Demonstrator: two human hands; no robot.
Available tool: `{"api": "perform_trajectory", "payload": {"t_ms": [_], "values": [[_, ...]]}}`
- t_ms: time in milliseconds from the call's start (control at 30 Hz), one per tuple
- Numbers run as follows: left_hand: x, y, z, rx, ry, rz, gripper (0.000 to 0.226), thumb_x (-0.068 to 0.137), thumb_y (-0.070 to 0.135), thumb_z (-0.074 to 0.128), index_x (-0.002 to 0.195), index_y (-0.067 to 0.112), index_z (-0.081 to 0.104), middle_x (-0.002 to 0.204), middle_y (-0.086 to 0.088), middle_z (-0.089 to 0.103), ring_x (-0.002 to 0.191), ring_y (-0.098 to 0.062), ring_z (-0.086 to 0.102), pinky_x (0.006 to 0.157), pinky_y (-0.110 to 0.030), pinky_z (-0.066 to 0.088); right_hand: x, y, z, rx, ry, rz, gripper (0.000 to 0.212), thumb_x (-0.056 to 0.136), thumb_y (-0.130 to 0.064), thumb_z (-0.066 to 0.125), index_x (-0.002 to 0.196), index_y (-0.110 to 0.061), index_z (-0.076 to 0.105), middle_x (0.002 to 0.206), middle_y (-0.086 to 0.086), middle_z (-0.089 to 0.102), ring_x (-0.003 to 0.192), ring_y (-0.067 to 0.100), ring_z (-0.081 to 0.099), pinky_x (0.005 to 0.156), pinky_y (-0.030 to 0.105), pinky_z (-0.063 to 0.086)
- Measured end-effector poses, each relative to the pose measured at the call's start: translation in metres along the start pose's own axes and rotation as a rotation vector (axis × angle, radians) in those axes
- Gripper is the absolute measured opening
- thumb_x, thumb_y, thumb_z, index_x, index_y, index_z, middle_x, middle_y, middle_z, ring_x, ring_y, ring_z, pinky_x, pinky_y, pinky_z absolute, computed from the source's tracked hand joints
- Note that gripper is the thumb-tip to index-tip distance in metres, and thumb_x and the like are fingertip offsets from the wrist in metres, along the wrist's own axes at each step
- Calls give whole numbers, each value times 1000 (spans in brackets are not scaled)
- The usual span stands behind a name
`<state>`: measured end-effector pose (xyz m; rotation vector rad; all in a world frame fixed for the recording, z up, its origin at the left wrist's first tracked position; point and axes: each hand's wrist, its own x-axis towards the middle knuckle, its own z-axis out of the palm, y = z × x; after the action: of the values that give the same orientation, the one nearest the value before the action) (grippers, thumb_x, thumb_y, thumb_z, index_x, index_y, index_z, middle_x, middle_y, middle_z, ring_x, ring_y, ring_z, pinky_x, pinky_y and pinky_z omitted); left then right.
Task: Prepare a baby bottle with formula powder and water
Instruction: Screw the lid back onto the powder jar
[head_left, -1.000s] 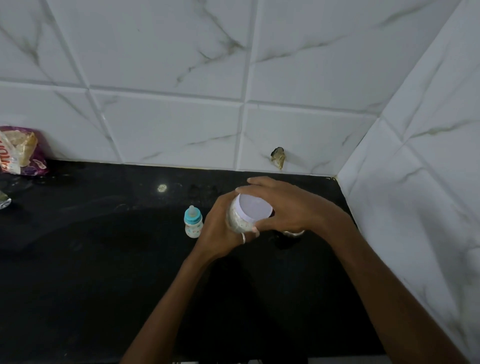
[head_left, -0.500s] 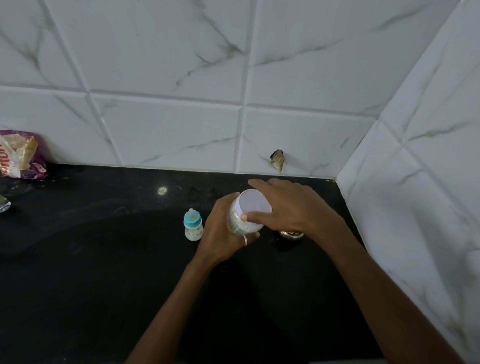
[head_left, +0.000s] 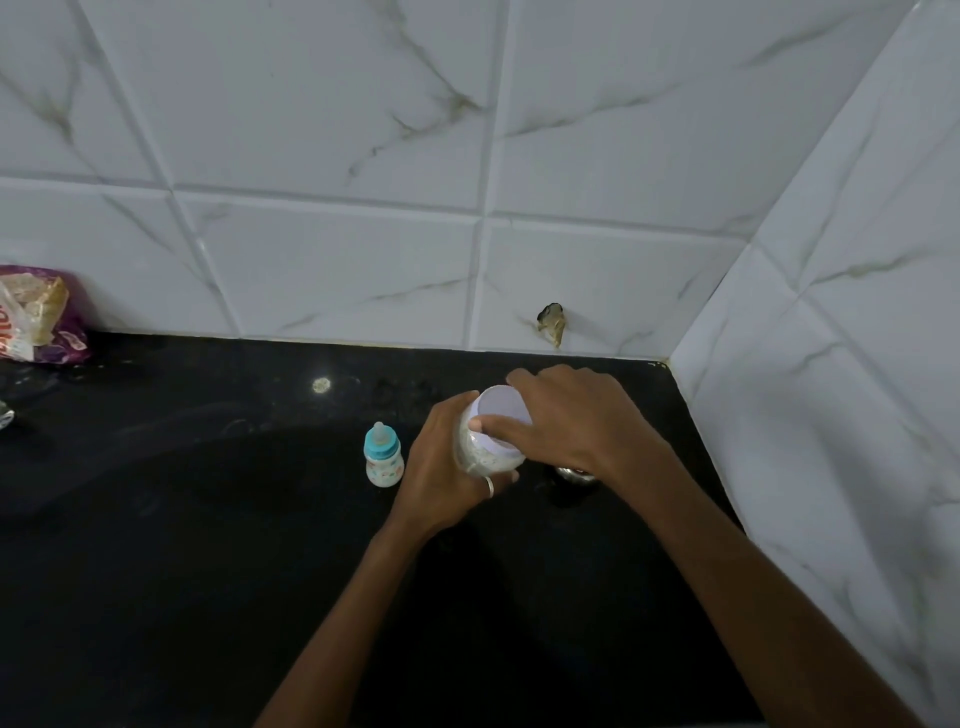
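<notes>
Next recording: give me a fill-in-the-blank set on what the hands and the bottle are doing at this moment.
1. The left hand grips the jar while the right hand grips its ____.
2. The baby bottle stands upright on the ____ countertop.
3. The baby bottle stands, untouched, to the ____ of both hands.

Missing words: lid; black; left

Black countertop (head_left: 208, 571) meeting a white tiled wall (head_left: 337, 260) (grey veining); a chipped hole (head_left: 551, 323) in one tile; a purple snack packet (head_left: 39, 317) at far left, against the wall.
</notes>
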<state>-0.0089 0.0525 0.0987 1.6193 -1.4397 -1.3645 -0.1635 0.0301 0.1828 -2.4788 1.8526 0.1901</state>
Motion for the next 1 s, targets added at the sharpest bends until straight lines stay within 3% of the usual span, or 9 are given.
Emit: {"api": "perform_trajectory", "payload": {"t_ms": [133,267,467,567,667,733,800,900,1000], "values": [[7,-6,4,29,97,1,96,57,52,88,140,26,48,135,9,58,122,-6,57,103,-19,46,4,19,-5,263,-200,-255,83,87,-54,69,157,-45,25,167,-8,28,150,17,32,118,45,36],[53,19,14,-234,157,-404,59,96,6,63,146,-8,35,149,-22,47,139,-32,48,119,-43,32,7,19,1,288,-187,-326,81,88,-22,76,156,-40,36,169,-6,25,151,17,31,119,37,33],[71,12,24,-19,43,-613,63,92,11,70,145,-4,39,145,-26,49,133,-38,52,116,-49,37,-5,-7,3,33,-52,12,71,93,-72,49,152,-35,36,142,0,57,123,23,57,97,39,44],[44,-27,11,117,-73,-348,66,86,14,77,142,4,45,142,-15,54,130,-27,56,111,-40,43,-8,-8,2,41,-40,12,76,94,-75,41,155,-31,32,148,1,53,126,25,57,99,41,45],[21,-15,6,150,64,75,87,66,20,93,140,26,47,135,7,59,120,-5,58,102,-22,48,-8,4,-1,209,-146,-130,79,95,-62,57,160,-41,19,165,-7,28,144,21,39,110,43,39],[19,-24,8,137,39,105,82,73,18,89,143,20,46,138,1,58,124,-11,57,106,-26,46,-6,7,4,263,-171,-182,79,95,-51,64,159,-45,19,166,-10,23,146,18,34,113,43,39],[29,-23,-5,27,-23,-220,70,85,16,80,145,7,45,141,-10,55,129,-22,55,112,-34,41,-5,9,13,287,-112,-186,76,95,-49,65,158,-44,23,162,-10,29,142,17,37,111,40,41],[21,-31,8,76,25,274,85,72,20,90,144,23,44,136,6,57,122,-5,55,103,-17,44,-8,7,21,307,-33,-160,72,95,-51,63,157,-42,28,157,-9,35,138,15,38,106,37,44],[11,-46,5,53,87,381,91,65,21,89,143,28,43,132,9,60,119,-8,59,99,-14,47,-11,3,29,290,17,-133,70,96,-53,60,157,-40,29,156,-8,36,137,16,38,100,36,43]]}}
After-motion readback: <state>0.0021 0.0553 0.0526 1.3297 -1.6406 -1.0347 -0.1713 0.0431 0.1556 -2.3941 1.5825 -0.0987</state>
